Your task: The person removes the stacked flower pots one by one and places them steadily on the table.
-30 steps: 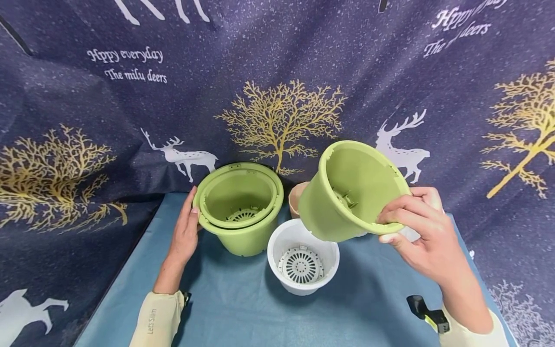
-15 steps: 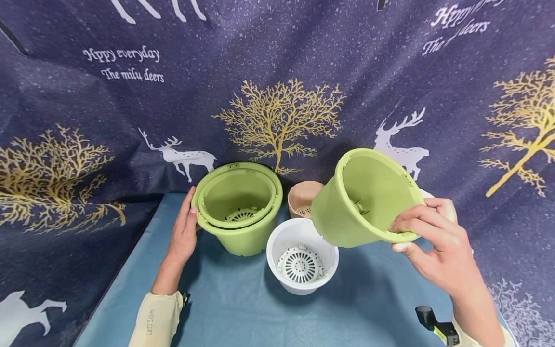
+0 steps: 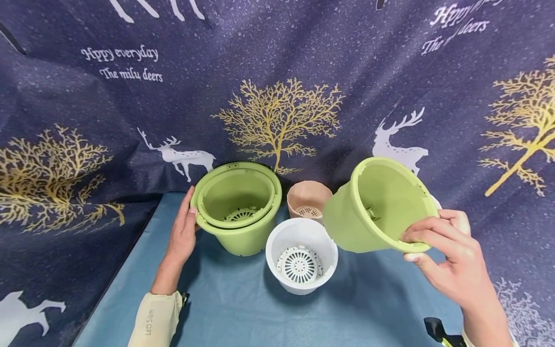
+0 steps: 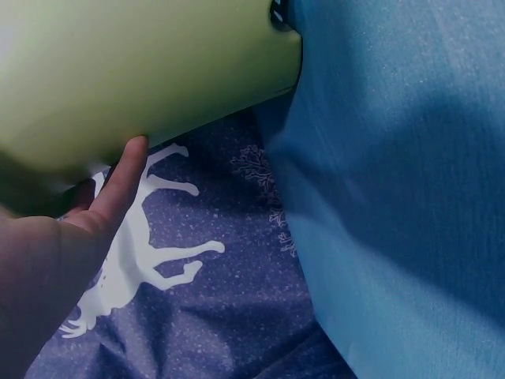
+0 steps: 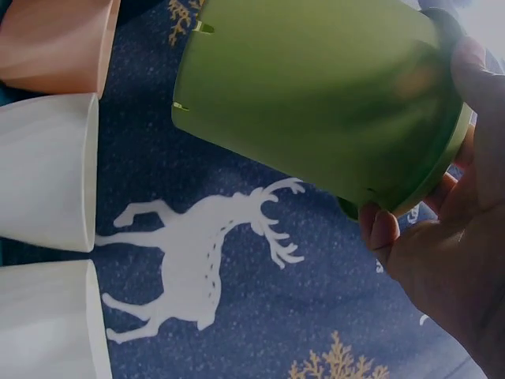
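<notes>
My right hand [image 3: 455, 255] pinches the rim of a light green plastic flowerpot [image 3: 348, 224], fingers inside and thumb outside. The pot hangs tilted above the table, mouth toward the upper right; in the right wrist view its outer wall [image 5: 308, 87] and slotted base edge show. On the left, a green flowerpot [image 3: 243, 242] stands with a smaller green pot [image 3: 236, 193] nested inside it. My left hand [image 3: 184, 231] rests along the left of that stack, thumb at the rim and fingers extended. In the left wrist view a straight finger [image 4: 122, 181] touches the outer wall.
A white pot [image 3: 301, 231] with a slotted base stands mid-table, and a pinkish-tan pot [image 3: 310, 195] behind it. White pots [image 5: 43, 170] also line the left of the right wrist view. The blue tablecloth [image 3: 260, 318] meets a dark printed curtain [image 3: 277, 58] at the back.
My right hand has carried the tilted green flowerpot to the right and slightly down, uncovering the pinkish-tan pot. My left hand has stayed at the stack.
</notes>
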`<state>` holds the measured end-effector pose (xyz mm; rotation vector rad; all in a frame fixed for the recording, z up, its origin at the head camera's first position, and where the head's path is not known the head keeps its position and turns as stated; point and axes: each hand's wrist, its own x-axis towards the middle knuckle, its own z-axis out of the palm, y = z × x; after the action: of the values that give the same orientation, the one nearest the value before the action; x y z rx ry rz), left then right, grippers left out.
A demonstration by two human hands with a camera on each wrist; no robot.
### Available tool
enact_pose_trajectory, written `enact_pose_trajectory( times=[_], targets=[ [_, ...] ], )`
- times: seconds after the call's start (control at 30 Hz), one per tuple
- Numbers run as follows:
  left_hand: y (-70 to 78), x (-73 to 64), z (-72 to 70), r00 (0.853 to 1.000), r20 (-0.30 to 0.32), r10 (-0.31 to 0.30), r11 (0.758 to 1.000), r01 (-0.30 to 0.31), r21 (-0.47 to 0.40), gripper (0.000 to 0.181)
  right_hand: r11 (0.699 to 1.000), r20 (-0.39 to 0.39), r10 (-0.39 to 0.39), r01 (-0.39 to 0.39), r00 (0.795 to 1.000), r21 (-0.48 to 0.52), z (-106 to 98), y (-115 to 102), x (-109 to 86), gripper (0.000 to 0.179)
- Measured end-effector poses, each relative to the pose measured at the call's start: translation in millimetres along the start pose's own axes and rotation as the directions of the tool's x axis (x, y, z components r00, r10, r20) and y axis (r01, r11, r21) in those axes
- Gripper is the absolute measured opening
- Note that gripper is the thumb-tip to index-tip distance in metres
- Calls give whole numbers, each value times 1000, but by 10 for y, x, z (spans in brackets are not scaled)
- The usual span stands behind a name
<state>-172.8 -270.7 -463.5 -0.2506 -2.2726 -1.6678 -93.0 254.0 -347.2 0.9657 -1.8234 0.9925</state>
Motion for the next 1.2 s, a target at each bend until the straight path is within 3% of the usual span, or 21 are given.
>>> enact_pose_trajectory(
  times=[1.2],
  targets=[
    [-28,7,15,1000,-8,9,1000,-10,-20,53,983,81,89,-75,993,-168,-168,-43,-362,56]
  ],
)
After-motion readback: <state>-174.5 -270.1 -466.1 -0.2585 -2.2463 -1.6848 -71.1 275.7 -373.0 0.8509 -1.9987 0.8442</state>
